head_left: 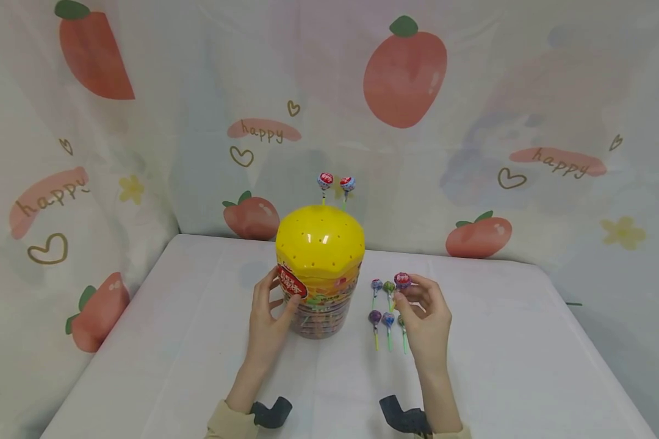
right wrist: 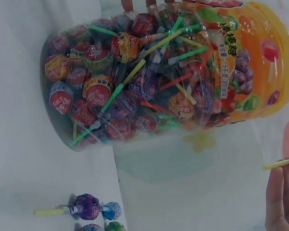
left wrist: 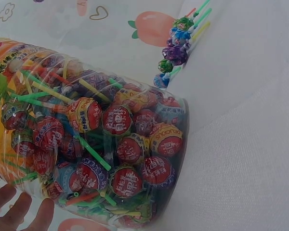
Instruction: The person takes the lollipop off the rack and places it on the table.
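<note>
A clear lollipop jar [head_left: 318, 317] with a yellow domed lid [head_left: 321, 238] stands upright on the white table. My left hand [head_left: 268, 320] holds its left side, thumb across the front; in the left wrist view the fingertips [left wrist: 43, 214] show beside the clear wall. To the right of the jar, my right hand [head_left: 425, 314] pinches a purple-wrapped lollipop [head_left: 402, 280], head up, its yellow stick [right wrist: 277, 164] showing in the right wrist view. Two lollipops [head_left: 325, 180] stand upright at the far side of the lid, which is dotted with small holes.
Several loose lollipops [head_left: 375, 317] lie in two rows on the table [head_left: 505, 341], between the jar and my right hand. A printed cloth [head_left: 329, 79] with strawberries hangs behind the table and at its sides. The jar is packed with lollipops [left wrist: 118, 120].
</note>
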`<act>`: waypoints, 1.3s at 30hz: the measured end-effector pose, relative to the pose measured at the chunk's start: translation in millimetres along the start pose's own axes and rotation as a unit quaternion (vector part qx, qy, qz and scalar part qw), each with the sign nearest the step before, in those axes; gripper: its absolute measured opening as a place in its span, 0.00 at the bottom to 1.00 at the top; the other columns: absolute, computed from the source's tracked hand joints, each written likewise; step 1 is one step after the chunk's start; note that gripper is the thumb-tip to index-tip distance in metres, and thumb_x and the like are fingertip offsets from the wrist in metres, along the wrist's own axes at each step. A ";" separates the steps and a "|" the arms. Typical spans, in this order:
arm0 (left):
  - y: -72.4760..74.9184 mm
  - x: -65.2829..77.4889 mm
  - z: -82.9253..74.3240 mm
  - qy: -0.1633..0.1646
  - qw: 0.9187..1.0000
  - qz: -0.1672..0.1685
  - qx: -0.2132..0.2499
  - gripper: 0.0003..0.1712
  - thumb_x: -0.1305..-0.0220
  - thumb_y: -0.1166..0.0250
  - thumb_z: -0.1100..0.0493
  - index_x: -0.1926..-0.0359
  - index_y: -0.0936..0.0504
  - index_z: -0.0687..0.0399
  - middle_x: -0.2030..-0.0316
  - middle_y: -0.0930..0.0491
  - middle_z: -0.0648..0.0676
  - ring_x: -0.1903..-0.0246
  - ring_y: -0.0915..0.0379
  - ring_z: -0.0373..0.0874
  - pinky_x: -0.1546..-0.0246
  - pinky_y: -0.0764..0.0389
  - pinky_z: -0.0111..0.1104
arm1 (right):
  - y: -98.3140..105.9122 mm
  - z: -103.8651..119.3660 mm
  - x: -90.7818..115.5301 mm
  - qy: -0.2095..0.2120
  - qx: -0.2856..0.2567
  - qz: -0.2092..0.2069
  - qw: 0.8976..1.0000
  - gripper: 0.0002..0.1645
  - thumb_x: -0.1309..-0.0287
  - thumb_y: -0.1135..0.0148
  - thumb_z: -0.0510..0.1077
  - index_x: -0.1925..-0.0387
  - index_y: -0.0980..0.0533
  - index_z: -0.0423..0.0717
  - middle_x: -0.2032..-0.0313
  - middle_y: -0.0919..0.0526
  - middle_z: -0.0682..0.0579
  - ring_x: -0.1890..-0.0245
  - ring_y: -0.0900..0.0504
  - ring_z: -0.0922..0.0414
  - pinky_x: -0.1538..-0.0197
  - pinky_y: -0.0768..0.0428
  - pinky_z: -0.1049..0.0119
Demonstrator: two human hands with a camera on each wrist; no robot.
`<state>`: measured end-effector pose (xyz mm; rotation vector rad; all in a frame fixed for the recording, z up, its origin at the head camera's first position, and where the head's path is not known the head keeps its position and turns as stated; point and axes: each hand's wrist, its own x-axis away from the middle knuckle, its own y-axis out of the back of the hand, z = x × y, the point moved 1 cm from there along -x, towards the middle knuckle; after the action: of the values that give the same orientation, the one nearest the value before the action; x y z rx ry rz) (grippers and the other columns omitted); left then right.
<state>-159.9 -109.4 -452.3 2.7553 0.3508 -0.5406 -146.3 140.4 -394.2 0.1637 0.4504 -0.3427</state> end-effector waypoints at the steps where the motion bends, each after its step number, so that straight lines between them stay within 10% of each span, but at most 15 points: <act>1: 0.0 -0.1 0.3 0.000 1.000 0.000 0.001 0.40 0.37 0.35 0.52 0.28 0.43 0.41 0.34 0.37 0.51 0.36 0.38 0.49 0.44 0.23 0.49 | 0.8 -1.8 -0.3 -0.005 0.000 0.002 1.000 0.21 0.47 0.36 0.27 0.50 0.25 0.35 0.70 0.21 0.61 0.69 0.21 0.67 0.68 0.20 0.80; 19: -2.6 -1.2 0.6 0.002 1.000 0.004 0.004 0.40 0.37 0.35 0.51 0.28 0.43 0.41 0.34 0.37 0.51 0.36 0.38 0.50 0.44 0.23 0.48 | 35.1 -53.0 -11.9 -0.128 0.103 0.025 0.986 0.20 0.43 0.38 0.30 0.47 0.26 0.38 0.70 0.18 0.53 0.73 0.22 0.72 0.67 0.17 0.75; 39: -1.1 0.4 -0.6 0.016 1.000 0.003 0.003 0.40 0.37 0.35 0.51 0.28 0.43 0.41 0.35 0.37 0.52 0.36 0.39 0.49 0.43 0.24 0.48 | 55.8 -102.0 -10.6 -0.276 0.193 0.090 0.937 0.23 0.45 0.40 0.34 0.47 0.30 0.30 0.69 0.15 0.44 0.80 0.20 0.68 0.73 0.19 0.77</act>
<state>-159.6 -108.1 -452.2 2.7715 0.3498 -0.4981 -175.7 218.8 -475.6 0.4740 -0.1951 -0.2776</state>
